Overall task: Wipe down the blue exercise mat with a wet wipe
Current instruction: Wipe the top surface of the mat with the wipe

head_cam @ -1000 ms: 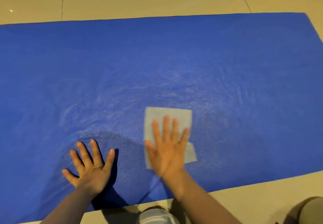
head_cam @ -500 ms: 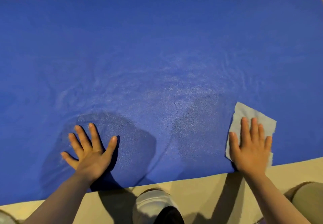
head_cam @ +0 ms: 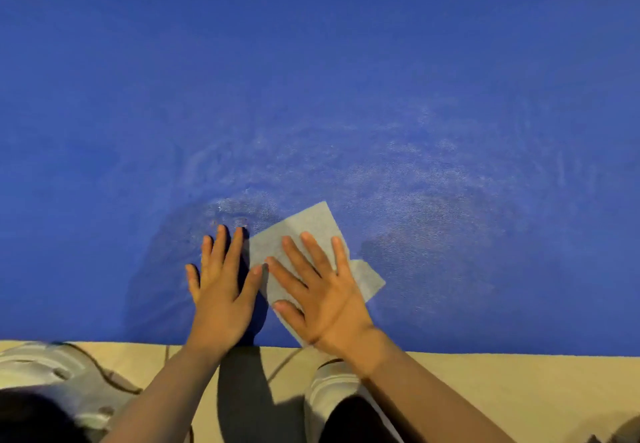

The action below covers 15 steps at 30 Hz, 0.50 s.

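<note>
Pressing flat with fingers spread, the right hand [head_cam: 325, 300] covers the lower half of the wet wipe [head_cam: 304, 235] near the blue exercise mat [head_cam: 311, 79]'s 6 o'clock edge, the left hand [head_cam: 221, 290] splayed just beside it at 9 o'clock, the mat's ends cut off.

The floor [head_cam: 519, 383] under me is tan and smooth. A thin strip of it shows at the very top too. My white shoe [head_cam: 332, 390] sits on the floor near the middle at the bottom. Another white shoe [head_cam: 45, 373] is at the bottom left, blurry. Dark shadows fall between them.
</note>
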Each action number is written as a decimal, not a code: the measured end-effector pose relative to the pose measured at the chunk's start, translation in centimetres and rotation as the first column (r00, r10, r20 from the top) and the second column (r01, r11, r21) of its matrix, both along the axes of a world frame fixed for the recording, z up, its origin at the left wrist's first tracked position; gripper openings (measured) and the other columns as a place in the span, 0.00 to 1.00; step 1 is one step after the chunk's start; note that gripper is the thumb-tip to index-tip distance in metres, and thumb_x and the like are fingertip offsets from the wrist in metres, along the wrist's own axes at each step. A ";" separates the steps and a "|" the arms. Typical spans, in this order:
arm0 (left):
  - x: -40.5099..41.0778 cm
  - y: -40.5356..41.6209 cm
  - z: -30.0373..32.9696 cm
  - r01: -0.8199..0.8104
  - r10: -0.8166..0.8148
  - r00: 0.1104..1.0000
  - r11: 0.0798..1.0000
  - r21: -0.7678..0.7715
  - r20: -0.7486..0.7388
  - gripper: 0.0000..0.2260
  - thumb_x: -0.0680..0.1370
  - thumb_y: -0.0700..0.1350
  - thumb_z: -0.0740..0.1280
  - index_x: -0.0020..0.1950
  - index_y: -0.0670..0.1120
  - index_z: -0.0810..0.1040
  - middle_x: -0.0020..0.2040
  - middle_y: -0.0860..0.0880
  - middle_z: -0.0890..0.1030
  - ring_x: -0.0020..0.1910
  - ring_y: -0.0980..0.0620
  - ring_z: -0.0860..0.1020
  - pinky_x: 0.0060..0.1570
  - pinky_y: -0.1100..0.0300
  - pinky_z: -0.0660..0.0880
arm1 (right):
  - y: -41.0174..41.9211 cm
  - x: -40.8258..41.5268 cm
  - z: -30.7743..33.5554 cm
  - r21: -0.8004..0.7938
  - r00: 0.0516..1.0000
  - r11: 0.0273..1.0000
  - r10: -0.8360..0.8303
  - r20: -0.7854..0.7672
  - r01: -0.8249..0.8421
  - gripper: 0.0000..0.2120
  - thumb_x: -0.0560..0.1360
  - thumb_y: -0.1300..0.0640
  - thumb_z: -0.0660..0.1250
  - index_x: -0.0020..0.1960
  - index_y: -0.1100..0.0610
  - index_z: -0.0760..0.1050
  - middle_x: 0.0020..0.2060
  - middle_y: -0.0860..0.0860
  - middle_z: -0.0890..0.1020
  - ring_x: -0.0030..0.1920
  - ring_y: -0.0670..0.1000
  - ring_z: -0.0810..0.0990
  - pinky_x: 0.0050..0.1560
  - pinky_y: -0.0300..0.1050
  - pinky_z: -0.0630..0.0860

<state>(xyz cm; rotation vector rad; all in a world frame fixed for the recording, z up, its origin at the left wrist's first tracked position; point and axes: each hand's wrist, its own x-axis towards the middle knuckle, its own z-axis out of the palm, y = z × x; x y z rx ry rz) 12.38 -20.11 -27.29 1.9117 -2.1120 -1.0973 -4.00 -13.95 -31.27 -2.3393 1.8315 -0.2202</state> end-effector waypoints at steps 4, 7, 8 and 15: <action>5.4 1.8 0.0 0.082 -0.078 0.996 0.985 -0.154 0.035 0.30 0.78 0.63 0.57 0.78 0.52 0.63 0.78 0.49 0.63 0.78 0.48 0.59 0.73 0.44 0.60 | -5.7 -2.0 -1.6 -0.102 0.998 0.995 -0.004 0.066 0.011 0.27 0.79 0.38 0.56 0.74 0.48 0.68 0.75 0.52 0.66 0.75 0.57 0.64 0.72 0.67 0.57; 8.2 2.6 -0.3 0.201 -0.179 0.975 0.963 -0.179 0.128 0.34 0.76 0.68 0.59 0.78 0.53 0.63 0.78 0.49 0.63 0.77 0.45 0.60 0.73 0.43 0.58 | -10.7 -4.8 -2.0 -0.135 0.980 0.971 -0.195 0.035 0.198 0.27 0.80 0.37 0.54 0.74 0.49 0.69 0.74 0.54 0.68 0.74 0.58 0.66 0.72 0.67 0.56; 8.9 2.6 -0.5 0.253 -0.227 0.963 0.950 -0.185 0.147 0.35 0.75 0.69 0.59 0.78 0.54 0.62 0.79 0.50 0.60 0.78 0.46 0.58 0.74 0.44 0.55 | -12.3 -5.6 -2.1 -0.121 0.965 0.958 -0.259 0.029 0.261 0.28 0.79 0.37 0.54 0.74 0.49 0.69 0.74 0.54 0.68 0.74 0.59 0.66 0.71 0.68 0.56; 9.9 2.6 -2.1 0.391 -0.329 0.909 0.886 -0.249 0.257 0.42 0.72 0.76 0.55 0.80 0.53 0.57 0.80 0.46 0.57 0.78 0.43 0.54 0.74 0.50 0.44 | -11.6 -1.8 -1.6 -0.081 0.971 0.968 -0.239 -0.024 0.237 0.28 0.82 0.40 0.49 0.76 0.54 0.65 0.75 0.59 0.64 0.75 0.64 0.62 0.70 0.73 0.56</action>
